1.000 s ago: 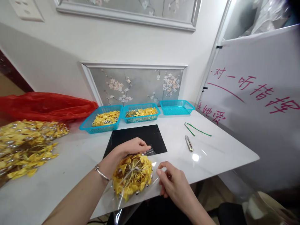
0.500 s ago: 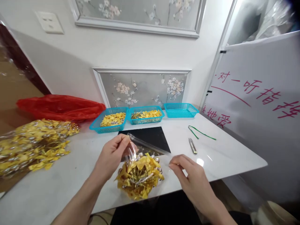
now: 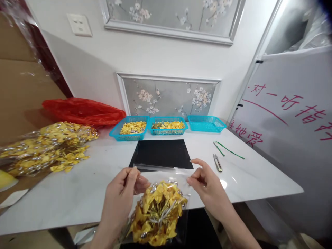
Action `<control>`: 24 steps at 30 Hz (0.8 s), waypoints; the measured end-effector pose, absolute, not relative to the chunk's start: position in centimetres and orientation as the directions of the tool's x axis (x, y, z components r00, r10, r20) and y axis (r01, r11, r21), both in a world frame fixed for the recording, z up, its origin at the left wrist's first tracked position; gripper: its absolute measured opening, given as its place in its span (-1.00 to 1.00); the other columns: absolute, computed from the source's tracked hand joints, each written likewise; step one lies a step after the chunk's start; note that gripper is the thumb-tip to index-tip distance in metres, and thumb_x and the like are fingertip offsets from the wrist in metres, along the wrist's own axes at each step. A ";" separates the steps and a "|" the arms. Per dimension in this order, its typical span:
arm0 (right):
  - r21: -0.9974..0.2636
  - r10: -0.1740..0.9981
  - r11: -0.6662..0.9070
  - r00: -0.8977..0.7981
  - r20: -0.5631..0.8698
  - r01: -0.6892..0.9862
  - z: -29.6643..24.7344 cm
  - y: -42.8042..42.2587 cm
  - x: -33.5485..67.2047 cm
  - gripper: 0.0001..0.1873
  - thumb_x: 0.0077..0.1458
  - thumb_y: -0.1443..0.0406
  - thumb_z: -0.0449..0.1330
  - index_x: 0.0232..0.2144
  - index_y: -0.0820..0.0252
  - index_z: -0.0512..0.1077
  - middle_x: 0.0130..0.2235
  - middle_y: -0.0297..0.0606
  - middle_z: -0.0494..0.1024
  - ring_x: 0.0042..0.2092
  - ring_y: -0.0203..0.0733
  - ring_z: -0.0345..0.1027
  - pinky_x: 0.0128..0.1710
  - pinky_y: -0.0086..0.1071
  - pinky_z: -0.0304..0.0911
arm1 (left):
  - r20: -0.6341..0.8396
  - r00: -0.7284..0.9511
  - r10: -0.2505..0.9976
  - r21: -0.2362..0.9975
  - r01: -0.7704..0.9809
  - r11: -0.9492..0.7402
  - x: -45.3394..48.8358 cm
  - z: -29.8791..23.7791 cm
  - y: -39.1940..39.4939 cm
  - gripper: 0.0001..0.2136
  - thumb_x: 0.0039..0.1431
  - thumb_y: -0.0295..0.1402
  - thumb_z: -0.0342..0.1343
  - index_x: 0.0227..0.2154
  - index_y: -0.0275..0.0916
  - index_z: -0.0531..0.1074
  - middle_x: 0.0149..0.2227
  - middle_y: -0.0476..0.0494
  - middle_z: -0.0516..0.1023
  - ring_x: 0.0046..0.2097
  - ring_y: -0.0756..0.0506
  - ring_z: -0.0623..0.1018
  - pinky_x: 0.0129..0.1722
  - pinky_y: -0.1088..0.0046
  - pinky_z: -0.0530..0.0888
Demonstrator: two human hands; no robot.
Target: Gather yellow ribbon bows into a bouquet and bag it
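Note:
A clear plastic bag (image 3: 166, 172) filled with a bundle of yellow bows (image 3: 158, 212) hangs at the table's near edge. My left hand (image 3: 121, 195) pinches the bag's top left corner. My right hand (image 3: 206, 182) pinches the top right corner. Between the two hands the bag's mouth is stretched out flat. The bundle shows thin gold strands and small silver beads among the bows.
A black mat (image 3: 163, 153) lies behind the bag. Three blue baskets (image 3: 206, 123) line the wall, two holding yellow pieces. Snips (image 3: 218, 163) and a green wire tie (image 3: 227, 149) lie to the right. Packed bags of yellow bows (image 3: 49, 147) and a red bag (image 3: 83, 111) sit left.
Both hands lifted the bag's mouth off the table and pulled it taut between them. The bundle slid lower, over the table edge. The camera turned left.

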State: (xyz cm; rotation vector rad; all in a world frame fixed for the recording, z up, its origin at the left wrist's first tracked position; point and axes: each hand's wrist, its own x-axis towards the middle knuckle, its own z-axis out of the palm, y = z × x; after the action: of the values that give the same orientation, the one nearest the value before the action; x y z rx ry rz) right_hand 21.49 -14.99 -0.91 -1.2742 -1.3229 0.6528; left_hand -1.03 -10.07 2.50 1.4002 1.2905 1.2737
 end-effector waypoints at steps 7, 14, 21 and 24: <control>-0.984 0.962 0.144 0.217 0.164 0.103 -3.6 -11.7 21.6 -0.52 0.06 0.12 0.18 -0.01 0.18 0.24 -0.43 -0.41 0.27 -0.39 -0.26 0.27 -0.37 -0.36 0.30 | -0.079 0.071 0.994 0.997 -0.003 0.079 -1.4 -0.4 -6.9 -0.71 0.07 -0.08 0.13 -0.44 -0.23 0.40 -0.46 -0.08 0.61 -0.36 -0.12 0.61 -0.32 0.38 0.55; -0.903 0.939 0.133 0.239 0.246 0.408 -4.3 -10.8 22.7 -0.58 0.15 0.20 0.09 0.04 0.19 0.23 -0.40 -0.30 0.42 -0.40 -0.22 0.31 -0.39 -0.32 0.30 | -0.248 0.182 0.952 0.959 -0.096 0.268 -1.3 -0.5 -7.2 -0.76 0.13 -0.15 0.10 -0.30 -0.22 0.49 -0.20 -0.20 0.63 -0.14 -0.15 0.59 -0.16 0.37 0.53; -0.327 0.654 0.434 -0.044 0.756 0.840 0.0 -10.4 17.2 -0.73 0.15 0.46 0.08 -0.13 0.21 0.45 -0.17 -0.13 0.46 -0.17 -0.13 0.33 -0.14 -0.22 0.28 | -0.269 0.052 0.962 0.942 -0.191 0.274 0.1 -0.8 -7.6 -0.76 0.05 -0.15 0.18 -0.36 -0.23 0.53 -0.28 -0.16 0.64 -0.20 -0.14 0.61 -0.20 0.41 0.55; -0.248 0.630 0.583 -0.238 0.739 0.774 1.0 -9.6 14.3 -0.76 0.16 0.51 0.04 -0.18 0.31 0.46 -0.22 -0.13 0.48 -0.26 -0.18 0.33 -0.25 -0.30 0.33 | -0.236 0.048 0.971 0.943 -0.231 0.241 0.4 -0.8 -7.8 -0.75 0.00 -0.18 0.22 -0.28 -0.21 0.53 -0.25 -0.13 0.64 -0.24 -0.13 0.61 -0.25 0.42 0.56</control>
State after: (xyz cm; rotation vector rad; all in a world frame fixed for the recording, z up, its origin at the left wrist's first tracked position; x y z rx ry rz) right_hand 14.27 -9.60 1.04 -1.1228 -1.9567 -0.2125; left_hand 0.36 -7.78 -0.76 0.8703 1.1261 1.1200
